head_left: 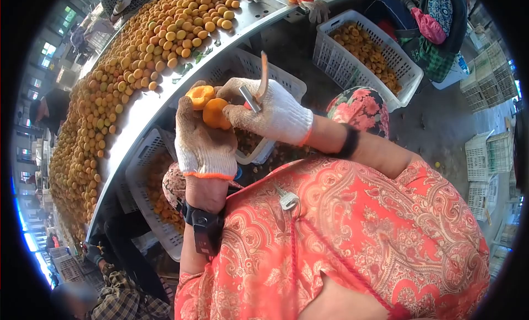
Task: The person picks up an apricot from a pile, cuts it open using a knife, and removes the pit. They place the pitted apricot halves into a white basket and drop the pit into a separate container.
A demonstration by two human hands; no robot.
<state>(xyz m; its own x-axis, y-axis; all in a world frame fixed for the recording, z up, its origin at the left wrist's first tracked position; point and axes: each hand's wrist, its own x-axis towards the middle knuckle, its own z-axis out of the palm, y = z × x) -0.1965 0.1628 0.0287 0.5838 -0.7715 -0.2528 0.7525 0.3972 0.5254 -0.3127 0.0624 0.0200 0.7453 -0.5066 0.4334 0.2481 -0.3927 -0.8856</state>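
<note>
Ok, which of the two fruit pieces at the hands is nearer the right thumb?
The lower, deeper-orange piece, close by the thumb of the right hand; the upper, paler piece lies farther off.

The scene is fairly brightly lit, with windows (pixel 48 49) at the far left washed out to white. Strong glare is thrown off the bare metal surface (pixel 151 109) — the space beneath it is left in shadow. The halved fruit (pixel 201 95) is rendered fairly sharply, while the crates (pixel 490 154) at the right are bent and softened — and the round view is edged with black.
</note>
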